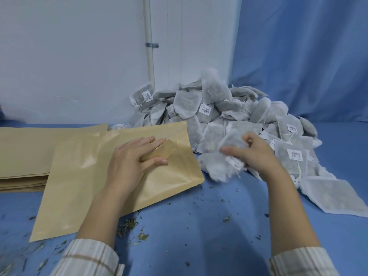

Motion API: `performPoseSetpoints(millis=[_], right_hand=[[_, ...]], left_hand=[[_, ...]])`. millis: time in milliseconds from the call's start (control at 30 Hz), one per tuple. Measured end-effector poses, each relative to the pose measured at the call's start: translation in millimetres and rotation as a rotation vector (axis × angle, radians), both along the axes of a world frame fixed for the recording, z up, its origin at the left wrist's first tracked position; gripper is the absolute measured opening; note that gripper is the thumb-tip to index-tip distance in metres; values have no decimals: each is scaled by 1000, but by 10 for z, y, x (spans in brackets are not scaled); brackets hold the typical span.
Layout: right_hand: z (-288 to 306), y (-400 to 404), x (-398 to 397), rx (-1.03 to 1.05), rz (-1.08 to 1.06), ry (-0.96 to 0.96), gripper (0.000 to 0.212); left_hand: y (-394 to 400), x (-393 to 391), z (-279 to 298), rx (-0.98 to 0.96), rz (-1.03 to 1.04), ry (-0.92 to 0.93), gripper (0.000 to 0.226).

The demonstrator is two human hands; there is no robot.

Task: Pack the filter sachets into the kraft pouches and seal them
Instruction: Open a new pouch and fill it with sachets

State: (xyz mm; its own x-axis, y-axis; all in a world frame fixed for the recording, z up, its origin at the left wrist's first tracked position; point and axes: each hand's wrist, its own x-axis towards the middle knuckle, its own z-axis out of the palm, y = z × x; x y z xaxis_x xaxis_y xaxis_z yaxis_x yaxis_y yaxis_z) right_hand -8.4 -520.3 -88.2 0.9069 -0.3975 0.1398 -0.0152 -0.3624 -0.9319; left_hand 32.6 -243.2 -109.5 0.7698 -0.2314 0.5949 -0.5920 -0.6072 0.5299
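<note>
The fingers point(153, 141) of the left hand point(129, 158) lie straight and flat on the top kraft pouch point(119, 176), near its mouth edge at about two o'clock on the pouch, with the thumb spread toward three o'clock; they press it down rather than grasp it. The pouch lies tilted on the blue tabletop point(199, 226), its far corner overlapping a flat stack of kraft pouches point(25, 154) at nine o'clock.

The right hand point(256, 154) has its fingers curled around a filter sachet point(223, 166), which is motion-blurred and hangs below the palm at about seven o'clock from the hand, just right of the pouch's mouth. Behind it, from twelve to three o'clock, a heap of filter sachets point(209, 108) rises against the white wall point(69, 56) and blue curtain point(308, 56), several showing barcode labels. Loose dried herb bits point(127, 226) are scattered on the tabletop at six o'clock, between the forearms. Striped sleeves point(87, 257) cover both wrists.
</note>
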Motion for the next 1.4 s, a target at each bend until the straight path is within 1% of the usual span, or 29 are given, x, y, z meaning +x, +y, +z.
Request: performPoseSetpoints(millis=[67,133,167,200,267,300,333,400,500,533,567,600,633,700,733,767,800,833,900,933,1033,1067,1133,1167,1200,1233,1300,1333,1400], right_hand=[[-32,46,28,125,-139,-171,55],[-25,205,83,202,-112,-190,56],[-38,314,120,211,-75,-179,55],[-80,428,177,169,-52,-162,54],[-139,656,285,-42,1,-64,43],[-133,777,323,-98,57,-2,36],[-113,862,350,-62,120,40,32],[-123,902,365,-3,283,142,33],[-132,820,249,33,501,343,14],[-163,765,221,-5,553,361,16],[-189,694,196,-69,585,336,19],[-194,644,172,-108,583,289,16],[-170,600,163,-77,551,245,12],[-146,481,152,-43,429,142,27],[-176,383,176,-137,314,82,28],[-217,281,200,-322,183,54,20],[-257,205,211,-516,104,95,13],[-308,167,219,-663,94,154,23],[-438,151,257,-787,117,216,50],[-475,163,263,-826,84,182,54],[-525,173,273,-903,-50,59,40],[-509,168,264,-861,-94,36,37],[-385,157,214,-655,-199,-77,31],[-289,151,164,-512,-242,-164,24],[-194,139,115,-354,-258,-239,23],[-94,129,65,-195,-245,-284,29],[85,127,-44,67,-120,-280,31],[154,160,-99,146,-27,-254,29],[218,295,-193,234,122,-215,21]], left_hand=[[-10,0,-13,12,-38,3,58],[-41,1,-14,6,-57,-25,56],[-69,-5,-7,-3,-65,-47,56],[-103,-16,4,-11,-81,-75,55],[-172,-43,13,0,-125,-139,52],[-201,-56,10,20,-141,-167,50],[-225,-67,4,43,-150,-182,48],[-246,-78,-8,78,-164,-181,47],[-248,-85,-9,94,-197,-133,53],[-247,-85,-4,85,-206,-112,54],[-242,-80,-1,70,-210,-96,55],[-232,-73,1,54,-207,-87,55],[-215,-66,1,39,-197,-83,55],[-169,-54,0,11,-162,-71,56],[-146,-49,2,-2,-144,-57,56],[-126,-42,1,-12,-126,-42,57],[-113,-37,1,-16,-114,-29,56],[-105,-37,3,-17,-107,-21,55],[-102,-43,12,-8,-104,-29,53],[-106,-47,15,-1,-103,-38,52],[-126,-59,41,-7,-97,-52,49],[-135,-63,61,-12,-95,-65,48],[-148,-67,92,2,-88,-120,47],[-152,-70,103,9,-80,-143,46],[-156,-78,121,8,-64,-150,46],[-155,-88,148,3,-49,-152,45],[-153,-116,215,-2,-50,-184,45],[-149,-149,262,-1,-56,-200,45],[-131,-234,371,12,-69,-222,46]])
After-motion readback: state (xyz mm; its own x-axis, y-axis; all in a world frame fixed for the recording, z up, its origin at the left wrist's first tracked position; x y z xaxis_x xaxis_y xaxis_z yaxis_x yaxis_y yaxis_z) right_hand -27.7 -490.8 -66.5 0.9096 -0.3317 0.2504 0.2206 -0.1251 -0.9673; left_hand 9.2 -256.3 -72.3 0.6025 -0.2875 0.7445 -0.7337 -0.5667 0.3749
